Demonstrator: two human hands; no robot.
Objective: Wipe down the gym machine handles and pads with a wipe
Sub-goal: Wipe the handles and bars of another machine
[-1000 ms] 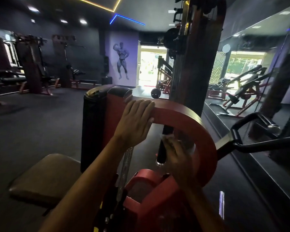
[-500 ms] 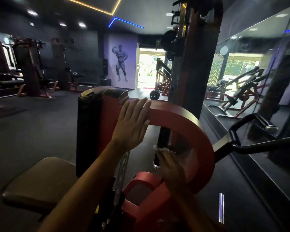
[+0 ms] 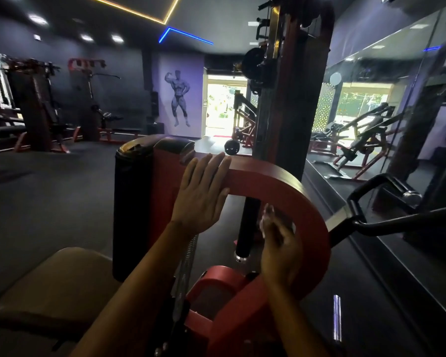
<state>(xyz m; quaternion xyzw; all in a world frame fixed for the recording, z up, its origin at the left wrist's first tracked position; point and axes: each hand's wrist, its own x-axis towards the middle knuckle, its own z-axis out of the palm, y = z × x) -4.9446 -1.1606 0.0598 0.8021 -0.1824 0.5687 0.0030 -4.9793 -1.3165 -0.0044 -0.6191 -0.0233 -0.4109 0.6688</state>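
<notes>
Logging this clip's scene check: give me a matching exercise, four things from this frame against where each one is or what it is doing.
Things:
1. left hand
2. right hand
3. seat pad
4. black handle

States:
A. holds a pale wipe
B. lower left, untouched
C. flat on the red curved arm
D. far right, by the mirror

Pairs: 1-C, 2-A, 3-B, 4-D

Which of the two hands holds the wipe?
The right hand, low inside the red curved arm, pinches the wipe; the left hand lies flat on top.
</notes>
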